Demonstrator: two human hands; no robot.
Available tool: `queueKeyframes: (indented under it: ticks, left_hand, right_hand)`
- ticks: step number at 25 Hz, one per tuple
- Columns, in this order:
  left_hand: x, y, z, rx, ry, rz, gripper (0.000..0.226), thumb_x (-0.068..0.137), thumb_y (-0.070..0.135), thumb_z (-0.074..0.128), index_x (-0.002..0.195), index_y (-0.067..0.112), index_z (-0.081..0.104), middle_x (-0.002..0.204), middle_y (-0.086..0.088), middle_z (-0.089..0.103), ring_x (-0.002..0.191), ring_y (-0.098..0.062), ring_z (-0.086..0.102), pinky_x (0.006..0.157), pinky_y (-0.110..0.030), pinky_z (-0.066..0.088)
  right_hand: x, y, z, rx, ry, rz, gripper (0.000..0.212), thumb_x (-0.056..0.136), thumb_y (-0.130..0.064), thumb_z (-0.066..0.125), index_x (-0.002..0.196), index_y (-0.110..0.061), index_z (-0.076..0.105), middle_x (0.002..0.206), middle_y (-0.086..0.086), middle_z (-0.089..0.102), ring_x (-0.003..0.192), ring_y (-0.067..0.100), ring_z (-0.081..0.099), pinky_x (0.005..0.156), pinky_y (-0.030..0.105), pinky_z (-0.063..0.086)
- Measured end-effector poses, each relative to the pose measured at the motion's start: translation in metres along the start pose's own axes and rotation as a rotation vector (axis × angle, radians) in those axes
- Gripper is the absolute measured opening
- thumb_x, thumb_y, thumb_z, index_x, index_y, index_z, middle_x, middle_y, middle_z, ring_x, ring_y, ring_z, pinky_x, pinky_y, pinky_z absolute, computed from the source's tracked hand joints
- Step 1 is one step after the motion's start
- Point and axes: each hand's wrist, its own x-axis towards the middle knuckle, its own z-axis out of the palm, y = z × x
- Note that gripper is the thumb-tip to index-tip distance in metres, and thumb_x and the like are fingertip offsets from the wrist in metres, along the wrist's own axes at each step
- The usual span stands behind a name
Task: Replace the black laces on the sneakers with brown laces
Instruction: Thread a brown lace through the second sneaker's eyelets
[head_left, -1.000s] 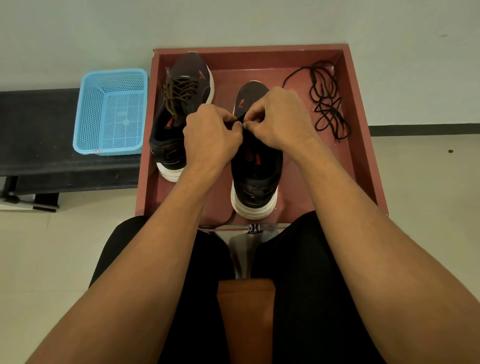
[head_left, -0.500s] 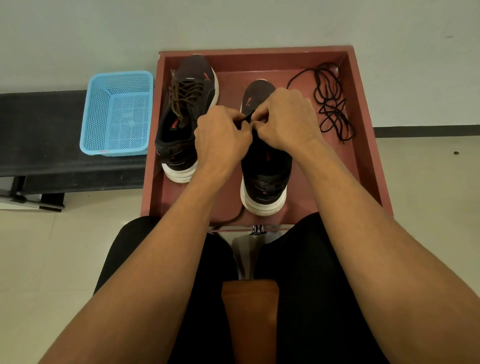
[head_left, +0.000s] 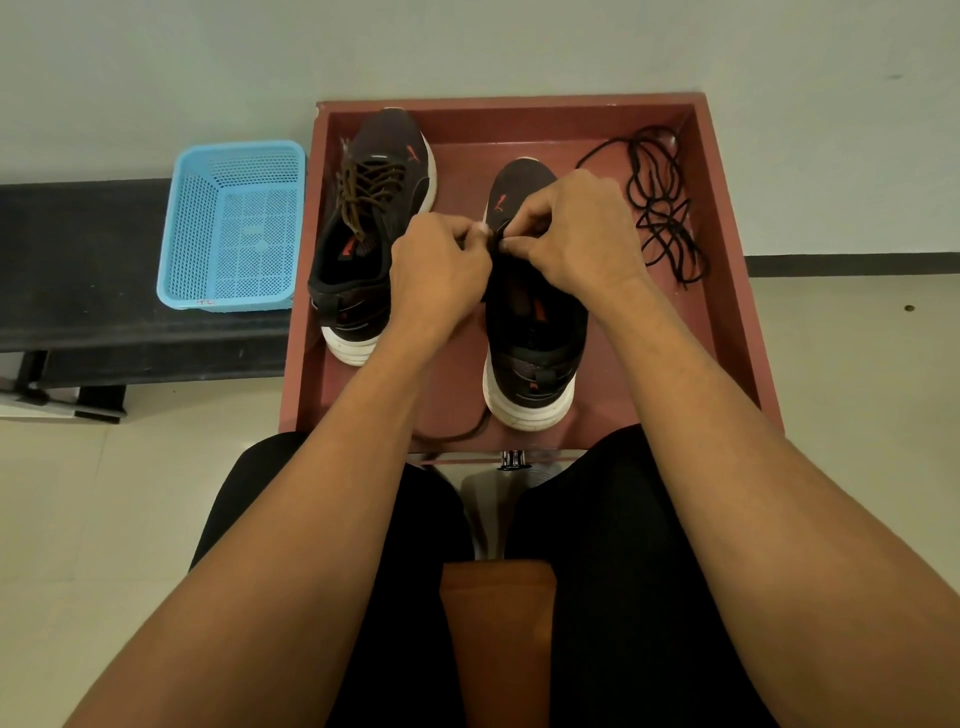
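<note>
Brown-laced sneaker (head_left: 371, 244) is standing at the tray's (head_left: 519, 122) left, second sneaker (head_left: 530, 338) at centre; black laces (head_left: 662, 208) are lying tangled far right.

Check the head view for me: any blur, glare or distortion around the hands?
Head view: dim, even light, no glare; wide-angle lens splays the tray sides and swells the forearms; left hand and right hand are sharp, but the lace they pinch merges with the dark sneaker.

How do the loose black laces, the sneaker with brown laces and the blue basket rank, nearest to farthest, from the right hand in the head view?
From the right hand:
1. loose black laces, just to its right in the tray.
2. sneaker with brown laces, left, past the left hand.
3. blue basket, far left, outside the tray.
</note>
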Motion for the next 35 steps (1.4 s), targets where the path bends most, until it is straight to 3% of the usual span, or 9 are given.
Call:
queueKeyframes:
  ticks: [3, 9, 15, 16, 18, 21, 24, 28, 35]
  left_hand:
    - [0.004, -0.003, 0.000, -0.056, -0.014, -0.024, 0.012, 0.097, 0.028, 0.072, 0.091, 0.025, 0.081, 0.075, 0.007, 0.074, 0.075, -0.013, 0.074, 0.076, -0.036, 0.063]
    - [0.009, -0.007, 0.003, -0.419, -0.103, -0.218, 0.008, 0.094, 0.016, 0.077, 0.087, 0.014, 0.079, 0.089, -0.013, 0.079, 0.085, -0.030, 0.079, 0.071, -0.037, 0.065]
    - [0.011, -0.010, 0.008, -0.270, -0.106, -0.212, 0.010, 0.087, 0.029, 0.071, 0.083, 0.021, 0.074, 0.082, -0.004, 0.078, 0.079, -0.025, 0.078, 0.078, -0.050, 0.065]
    - [0.011, -0.009, 0.009, -0.251, -0.101, -0.217, 0.011, 0.089, 0.030, 0.067, 0.085, 0.020, 0.072, 0.082, -0.004, 0.077, 0.078, -0.025, 0.078, 0.078, -0.052, 0.065]
    - [0.009, -0.005, 0.009, -0.254, -0.101, -0.239, 0.015, 0.098, 0.018, 0.059, 0.084, 0.018, 0.064, 0.086, -0.007, 0.077, 0.077, -0.025, 0.078, 0.077, -0.054, 0.065]
    - [0.008, -0.004, 0.008, -0.236, -0.124, -0.240, 0.014, 0.092, 0.014, 0.057, 0.079, 0.018, 0.057, 0.093, -0.011, 0.076, 0.080, -0.029, 0.078, 0.076, -0.055, 0.065]
    - [0.008, -0.008, 0.006, -0.023, -0.141, -0.100, 0.007, 0.088, 0.020, 0.060, 0.094, 0.020, 0.065, 0.096, -0.002, 0.075, 0.083, -0.023, 0.076, 0.080, -0.049, 0.063]
    - [0.006, -0.007, 0.003, 0.174, -0.027, 0.187, 0.012, 0.094, 0.023, 0.067, 0.102, 0.026, 0.076, 0.093, 0.010, 0.075, 0.090, -0.015, 0.071, 0.089, -0.038, 0.060]
    - [0.002, -0.005, 0.001, 0.355, 0.019, 0.110, 0.005, 0.092, 0.022, 0.072, 0.090, 0.021, 0.076, 0.091, -0.007, 0.073, 0.089, -0.031, 0.071, 0.077, -0.039, 0.060]
  right_hand:
    - [0.001, 0.004, -0.004, 0.050, -0.023, 0.005, 0.007, 0.083, -0.036, 0.087, 0.084, -0.033, 0.081, 0.081, -0.013, 0.075, 0.080, 0.005, 0.071, 0.080, 0.032, 0.062]
    - [0.001, 0.007, -0.004, 0.085, -0.037, -0.030, 0.008, 0.084, -0.034, 0.087, 0.084, -0.032, 0.079, 0.079, -0.013, 0.073, 0.077, 0.003, 0.069, 0.078, 0.029, 0.060]
    - [-0.003, 0.009, -0.013, 0.070, -0.085, -0.080, 0.013, 0.087, -0.032, 0.085, 0.098, -0.028, 0.081, 0.090, -0.013, 0.070, 0.073, -0.008, 0.058, 0.068, 0.002, 0.041]
    - [-0.003, 0.011, -0.016, 0.035, -0.066, -0.085, 0.020, 0.084, -0.034, 0.087, 0.101, -0.029, 0.079, 0.098, -0.010, 0.067, 0.078, -0.004, 0.057, 0.073, 0.003, 0.041]
    - [-0.006, 0.020, -0.025, -0.031, -0.011, 0.008, 0.034, 0.078, -0.040, 0.091, 0.101, -0.030, 0.068, 0.111, -0.004, 0.060, 0.094, 0.011, 0.057, 0.083, 0.026, 0.047]
    - [-0.013, 0.037, -0.034, -0.126, -0.071, 0.259, 0.033, 0.079, -0.048, 0.085, 0.091, -0.026, 0.064, 0.102, 0.001, 0.068, 0.095, 0.024, 0.065, 0.080, 0.038, 0.053]
    - [-0.016, 0.040, -0.035, -0.112, -0.125, 0.280, 0.023, 0.083, -0.044, 0.083, 0.085, -0.023, 0.074, 0.084, 0.002, 0.072, 0.084, 0.023, 0.072, 0.074, 0.032, 0.054]
    - [-0.017, 0.034, -0.033, -0.109, -0.060, 0.252, 0.030, 0.082, -0.044, 0.087, 0.101, -0.023, 0.079, 0.086, -0.002, 0.065, 0.082, 0.018, 0.063, 0.074, 0.030, 0.051]
    - [-0.014, 0.033, -0.028, -0.112, 0.053, 0.283, 0.029, 0.086, -0.041, 0.080, 0.102, -0.017, 0.079, 0.087, 0.007, 0.072, 0.085, 0.025, 0.072, 0.071, 0.028, 0.051]
